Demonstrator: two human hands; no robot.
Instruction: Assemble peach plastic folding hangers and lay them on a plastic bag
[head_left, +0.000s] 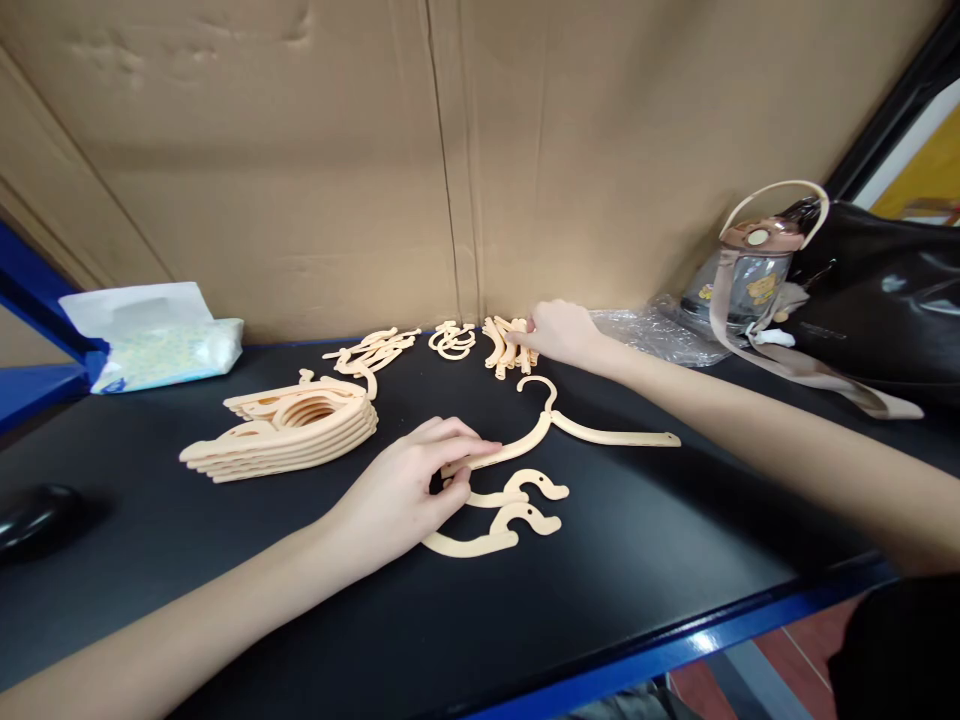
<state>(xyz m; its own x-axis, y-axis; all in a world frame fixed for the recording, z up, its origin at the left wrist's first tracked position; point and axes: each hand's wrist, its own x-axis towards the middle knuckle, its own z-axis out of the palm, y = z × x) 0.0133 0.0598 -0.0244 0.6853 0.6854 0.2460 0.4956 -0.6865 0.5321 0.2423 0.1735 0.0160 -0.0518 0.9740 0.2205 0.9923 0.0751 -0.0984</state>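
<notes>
A cream plastic folding clothes hanger (611, 436) lies spread on the black table, its hook pointing away from me. My left hand (427, 475) has thumb and fingers closed around the end of its left arm. Below that hand lie two separate hook-ended pieces, an upper one (536, 480) and a lower one (525, 517), with curved arm pieces (480, 545) partly under the fingers. Farther back, my right hand (566, 335) reaches to a pile of short curved pieces (499, 345). Its fingers are bent at the pile, and what they grip is hidden.
Folded hangers (285, 445) are stacked at left. Behind them lie loose longer pieces (379, 350) and small hooks (452, 342). A tissue pack (169, 345) and a black mouse (34, 515) are leftward. Clear plastic wrap (652, 335), a strapped bottle (754, 280) and a black bag (885, 300) stand at right.
</notes>
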